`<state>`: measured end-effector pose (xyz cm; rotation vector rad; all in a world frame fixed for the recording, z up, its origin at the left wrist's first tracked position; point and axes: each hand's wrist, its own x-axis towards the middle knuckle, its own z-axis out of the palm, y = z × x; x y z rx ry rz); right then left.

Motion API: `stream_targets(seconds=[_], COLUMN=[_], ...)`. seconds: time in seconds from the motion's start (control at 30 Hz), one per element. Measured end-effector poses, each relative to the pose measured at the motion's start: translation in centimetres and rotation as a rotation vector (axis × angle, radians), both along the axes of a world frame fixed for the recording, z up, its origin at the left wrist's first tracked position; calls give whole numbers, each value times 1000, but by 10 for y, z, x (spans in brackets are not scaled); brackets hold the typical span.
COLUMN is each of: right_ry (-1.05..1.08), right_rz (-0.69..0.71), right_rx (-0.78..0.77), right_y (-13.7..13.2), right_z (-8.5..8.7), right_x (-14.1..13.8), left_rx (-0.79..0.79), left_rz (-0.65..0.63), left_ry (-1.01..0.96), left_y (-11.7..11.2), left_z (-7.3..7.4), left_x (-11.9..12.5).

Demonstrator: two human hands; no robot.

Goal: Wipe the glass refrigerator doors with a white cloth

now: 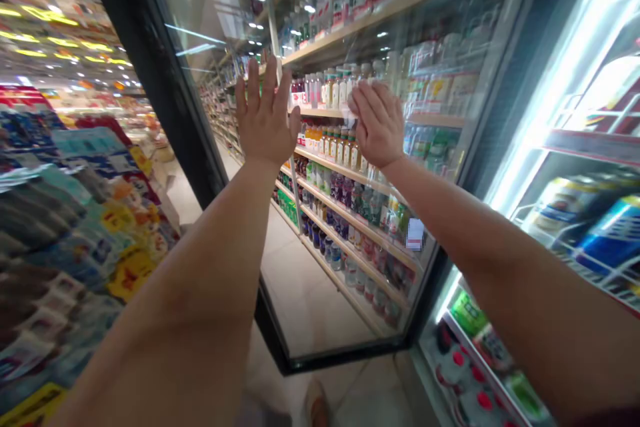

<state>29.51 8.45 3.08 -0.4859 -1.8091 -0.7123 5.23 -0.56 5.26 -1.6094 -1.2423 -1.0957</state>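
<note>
A glass cooler door with a black frame stands swung open in front of me. My left hand is raised against the pane, palm forward and fingers spread, holding nothing I can see. To its right, my right hand is at the glass with its fingers bent and pressed together. A small pale patch shows by those fingertips, but whether it is something held or part of the view through the glass, I cannot tell. Through the pane appear shelves of bottles. A small white label is low on the door's right side.
At right is the lit cooler interior, with cans on wire racks and red-capped bottles lower down. Stacked packaged goods stand close on the left. A shoe shows on the tiled floor below the door.
</note>
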Motion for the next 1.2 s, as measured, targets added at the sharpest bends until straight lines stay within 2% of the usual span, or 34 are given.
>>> stream_targets(seconds=[0.1,0.17,0.2,0.27,0.33,0.37,0.4,0.47,0.57,0.63,0.73,0.77,0.8,0.87,0.93,0.97,1.13,1.2], right_ry=[-310,-390,-338,-102,113,147,118,-79,-341,-254,80,123,102,-88,-258,-279,33,-15], right_rz=[6,1,-3,-4,3,6,6,0,-8,-40,-101,-105,-97,-59,-31,-29,-101,-116], right_rx=[43,52,40,3,-15,-13,-3,34,86,70,-6,-20,-22,3,26,26,-24,-9], right_y=[-3,-2,0,7,13,14,14,9,0,-1,1,2,1,-2,-6,-8,-5,-6], right_z=[-1,-2,-2,-2,-2,-2,-3,-4,-6,-6,-6,-6,-6,-7,-8,-8,-10,-10], right_x=[3,3,3,2,0,0,0,0,-1,-3,-6,-6,-6,-5,-4,-4,-9,-7], left_rx=[10,8,12,29,33,29,20,-5,-32,-25,3,16,21,10,-22,-41,-51,-33], left_rz=[-14,-6,12,42,37,21,5,0,60,86,64,63,70,79,57,39,3,4], left_ry=[9,8,9,7,-8,-16,-21,-23,-15,-12,-9,-6,-2,-7,-32,-47,-52,-47], left_y=[9,17,20,23,20,17,14,7,4,5,9,9,10,10,8,6,3,3], left_z=[0,0,0,0,-1,-1,-1,-1,0,0,-1,-2,-2,-1,0,0,0,0], left_x=[-6,-10,-12,-13,-12,-10,-8,-4,-2,-3,-5,-5,-5,-5,-3,-2,1,1])
